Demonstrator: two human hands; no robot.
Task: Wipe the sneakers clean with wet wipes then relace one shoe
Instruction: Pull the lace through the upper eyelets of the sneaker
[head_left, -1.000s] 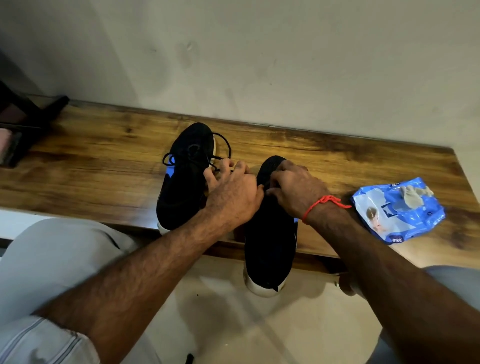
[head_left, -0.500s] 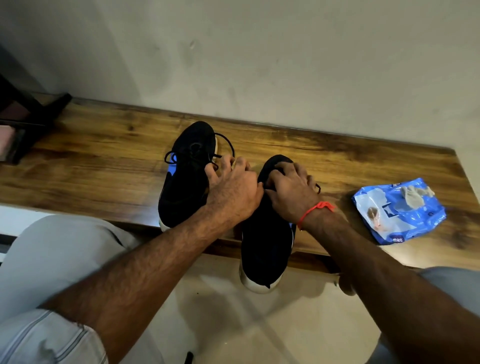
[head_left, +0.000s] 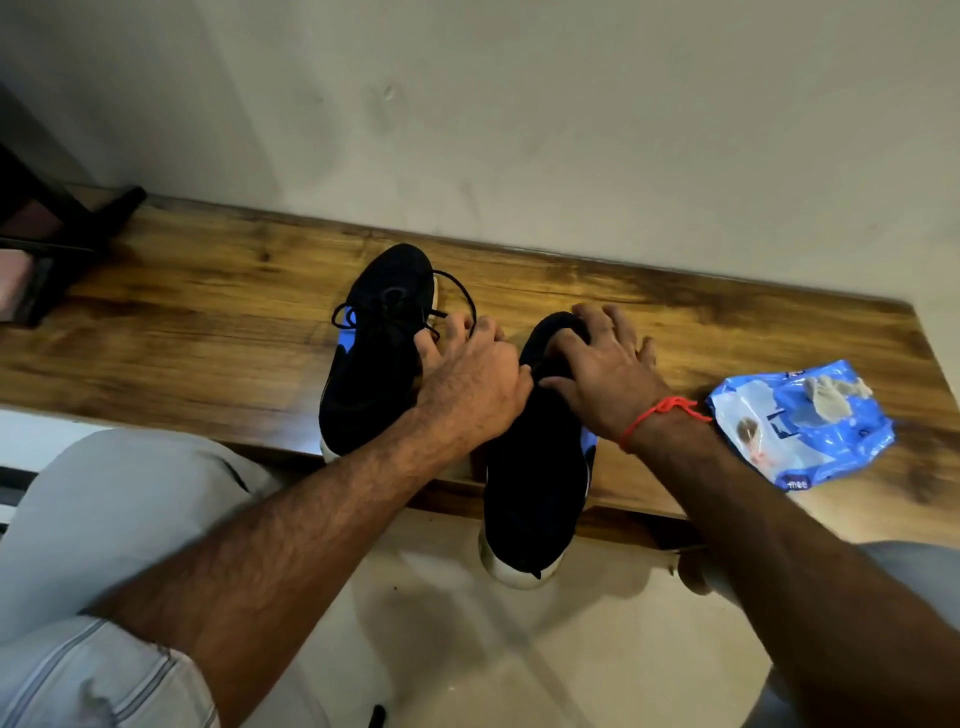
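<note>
Two black sneakers (head_left: 382, 358) sit on your worktop (head_left: 182, 332). Your left hand (head_left: 470, 382) curls between them, grip unclear. Your right hand (head_left: 605, 371) spreads over one.

A long wooden worktop (head_left: 208, 332) with dark grain runs along a plain, pale, scuffed wall (head_left: 519, 114). Below it lies a light, glossy floor (head_left: 447, 634). Dark furniture (head_left: 47, 244) stands at the left end.

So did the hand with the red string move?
Yes. The right hand opened and its fingers slid further along the shoe, toward the wall.
</note>
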